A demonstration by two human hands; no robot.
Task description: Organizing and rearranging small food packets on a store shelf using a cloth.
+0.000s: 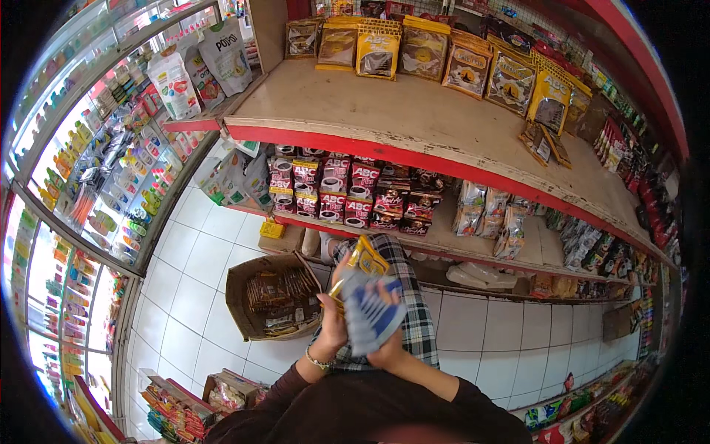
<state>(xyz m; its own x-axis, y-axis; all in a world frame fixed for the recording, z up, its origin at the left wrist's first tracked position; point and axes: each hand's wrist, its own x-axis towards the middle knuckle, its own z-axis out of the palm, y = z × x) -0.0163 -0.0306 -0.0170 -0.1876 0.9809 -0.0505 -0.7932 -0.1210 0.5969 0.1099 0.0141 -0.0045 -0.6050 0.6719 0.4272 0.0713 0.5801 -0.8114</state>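
In front of my lap, my left hand (333, 322) holds a yellow coffee packet (367, 261) by its lower part. My right hand (388, 344) grips a grey and blue cloth (371, 311), blurred, which lies over the front of the packet and hides part of it. Both hands are close together above the plaid garment on my legs. Left of them, an open cardboard box (238, 299) on the floor holds many coffee packets (283, 288). Yellow and brown coffee packets (378, 50) stand in a row along the back of the upper shelf (355, 100).
The upper shelf's red edge (377, 150) runs across in front of me. Below it, red coffee packets (334, 205) stand on a lower shelf. White pouches (175, 83) stand at the left end. A glass display case (133, 277) is at the left, boxes of goods (227, 388) behind.
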